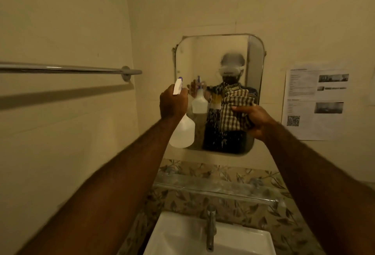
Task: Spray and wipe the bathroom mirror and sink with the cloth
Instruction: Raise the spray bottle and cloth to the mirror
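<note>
A rounded wall mirror (203,55) hangs above a white sink (182,236). Spray droplets speckle the mirror's lower middle. My left hand (172,102) grips the neck of a white spray bottle (182,132), held up at the mirror's left edge with its nozzle toward the glass. My right hand (257,120) holds a bunched brown-and-white checked cloth (233,108) against the lower right part of the mirror. The mirror reflects both hands, the bottle and the cloth.
A chrome towel rail (67,68) juts from the left wall. A glass shelf (215,188) sits between mirror and sink, over leaf-patterned tiles. A chrome tap (211,228) stands at the back of the sink. A printed paper sheet (314,102) is stuck to the wall on the right.
</note>
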`<state>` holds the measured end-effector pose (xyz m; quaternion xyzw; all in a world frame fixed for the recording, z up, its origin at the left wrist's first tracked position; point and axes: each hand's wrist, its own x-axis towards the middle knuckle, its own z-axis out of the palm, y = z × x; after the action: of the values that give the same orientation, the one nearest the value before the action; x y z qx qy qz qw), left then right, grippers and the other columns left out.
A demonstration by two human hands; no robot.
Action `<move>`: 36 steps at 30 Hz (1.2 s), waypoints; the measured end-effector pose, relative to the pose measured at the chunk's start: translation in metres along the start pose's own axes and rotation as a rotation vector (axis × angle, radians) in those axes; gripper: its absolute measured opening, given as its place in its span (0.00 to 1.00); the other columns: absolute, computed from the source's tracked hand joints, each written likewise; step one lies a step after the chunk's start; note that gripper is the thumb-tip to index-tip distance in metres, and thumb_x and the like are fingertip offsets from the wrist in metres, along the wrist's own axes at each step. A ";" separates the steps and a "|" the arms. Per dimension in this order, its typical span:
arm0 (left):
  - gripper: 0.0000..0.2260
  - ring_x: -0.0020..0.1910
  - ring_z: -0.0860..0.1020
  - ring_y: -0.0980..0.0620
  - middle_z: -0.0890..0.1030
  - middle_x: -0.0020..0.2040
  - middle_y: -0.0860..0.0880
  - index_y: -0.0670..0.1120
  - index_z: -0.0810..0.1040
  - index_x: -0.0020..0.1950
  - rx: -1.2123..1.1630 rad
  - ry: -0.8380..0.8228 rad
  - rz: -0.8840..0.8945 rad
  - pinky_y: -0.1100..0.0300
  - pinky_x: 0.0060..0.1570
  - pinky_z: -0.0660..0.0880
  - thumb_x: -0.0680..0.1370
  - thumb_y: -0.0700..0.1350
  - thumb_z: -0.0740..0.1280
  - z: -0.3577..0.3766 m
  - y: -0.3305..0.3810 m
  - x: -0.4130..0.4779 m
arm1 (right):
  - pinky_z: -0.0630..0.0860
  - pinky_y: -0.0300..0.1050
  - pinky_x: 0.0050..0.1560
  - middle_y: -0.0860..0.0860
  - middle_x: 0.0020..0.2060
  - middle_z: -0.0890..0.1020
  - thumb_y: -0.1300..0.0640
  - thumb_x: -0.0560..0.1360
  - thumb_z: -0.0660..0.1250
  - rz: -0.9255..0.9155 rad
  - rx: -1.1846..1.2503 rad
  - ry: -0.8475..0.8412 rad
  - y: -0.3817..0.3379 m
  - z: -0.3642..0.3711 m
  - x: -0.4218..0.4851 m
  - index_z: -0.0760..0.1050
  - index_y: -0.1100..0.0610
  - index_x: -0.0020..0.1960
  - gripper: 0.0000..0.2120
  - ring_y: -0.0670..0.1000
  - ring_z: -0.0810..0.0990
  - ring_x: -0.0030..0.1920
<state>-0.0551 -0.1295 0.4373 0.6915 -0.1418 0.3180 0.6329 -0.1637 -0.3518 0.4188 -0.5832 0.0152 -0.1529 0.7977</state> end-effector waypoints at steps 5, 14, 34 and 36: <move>0.17 0.42 0.80 0.45 0.82 0.44 0.46 0.48 0.81 0.50 0.086 -0.002 -0.004 0.50 0.46 0.80 0.72 0.57 0.61 0.003 0.009 -0.002 | 0.84 0.53 0.46 0.57 0.54 0.87 0.67 0.74 0.71 -0.013 -0.004 0.001 0.001 -0.004 -0.001 0.78 0.59 0.61 0.16 0.57 0.87 0.53; 0.10 0.36 0.80 0.49 0.81 0.35 0.51 0.50 0.78 0.39 0.019 -0.128 -0.051 0.57 0.35 0.77 0.74 0.54 0.62 0.021 0.003 -0.036 | 0.83 0.52 0.45 0.57 0.55 0.86 0.67 0.72 0.72 -0.008 -0.014 0.078 0.012 -0.028 0.002 0.77 0.60 0.62 0.19 0.58 0.86 0.54; 0.13 0.40 0.79 0.48 0.80 0.40 0.50 0.50 0.79 0.46 0.121 -0.388 -0.220 0.55 0.40 0.76 0.78 0.57 0.62 0.095 -0.065 -0.152 | 0.82 0.59 0.53 0.59 0.56 0.85 0.68 0.73 0.72 0.054 -0.048 0.273 0.050 -0.092 -0.027 0.78 0.61 0.62 0.18 0.60 0.85 0.56; 0.16 0.40 0.78 0.48 0.80 0.41 0.49 0.47 0.81 0.49 0.209 -0.402 -0.245 0.56 0.39 0.75 0.78 0.58 0.62 0.102 -0.072 -0.164 | 0.84 0.56 0.48 0.58 0.55 0.86 0.68 0.73 0.72 0.062 -0.050 0.291 0.054 -0.098 -0.031 0.78 0.59 0.60 0.16 0.59 0.86 0.54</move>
<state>-0.1099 -0.2502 0.2793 0.8144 -0.1464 0.1081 0.5510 -0.2008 -0.4198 0.3324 -0.5737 0.1525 -0.2104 0.7768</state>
